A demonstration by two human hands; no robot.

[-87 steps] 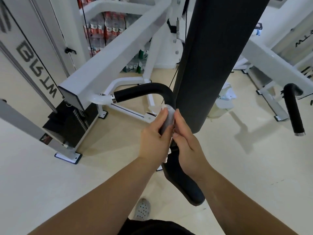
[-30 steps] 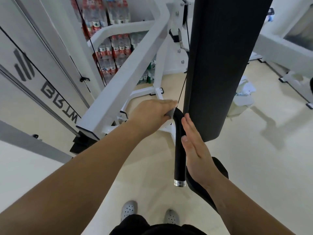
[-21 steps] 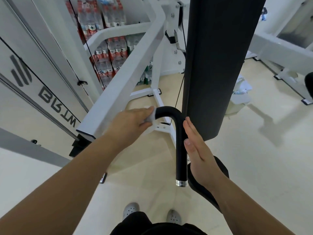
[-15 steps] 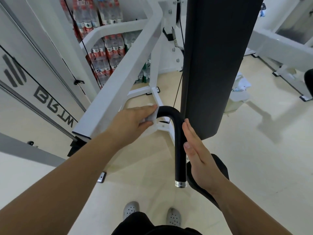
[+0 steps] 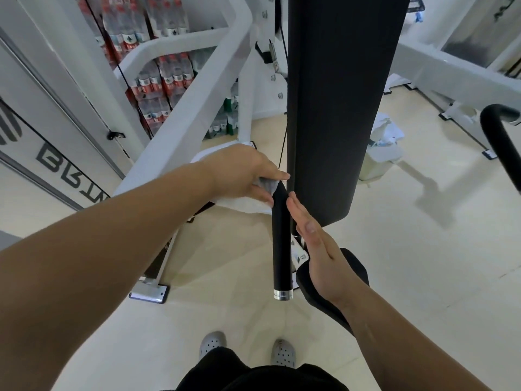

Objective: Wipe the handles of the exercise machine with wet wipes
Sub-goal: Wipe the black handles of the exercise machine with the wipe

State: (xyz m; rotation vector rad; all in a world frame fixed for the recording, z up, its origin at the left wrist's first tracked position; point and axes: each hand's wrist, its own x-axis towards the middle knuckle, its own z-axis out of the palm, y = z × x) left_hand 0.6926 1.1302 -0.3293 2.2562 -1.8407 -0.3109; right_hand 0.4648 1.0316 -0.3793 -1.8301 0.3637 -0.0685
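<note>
Left hand (image 5: 239, 172) pinches wet wipe (image 5: 267, 185) at handle (image 5: 281, 235) bend, right hand (image 5: 315, 246) flat-open steadying; next, probably wipe down the shaft.

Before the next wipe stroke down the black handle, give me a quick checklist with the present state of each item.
1. Wet wipe in left hand: ok, pinched at the bend of the handle.
2. Wipe touching the handle grip: ok.
3. Right hand steadying the grip: ok, flat and open against its right side.
4. Path down to the chrome end cap: ok, bare.
5. Wipe still wet: cannot tell.
6. Other handle at far right wiped: cannot tell.
</note>
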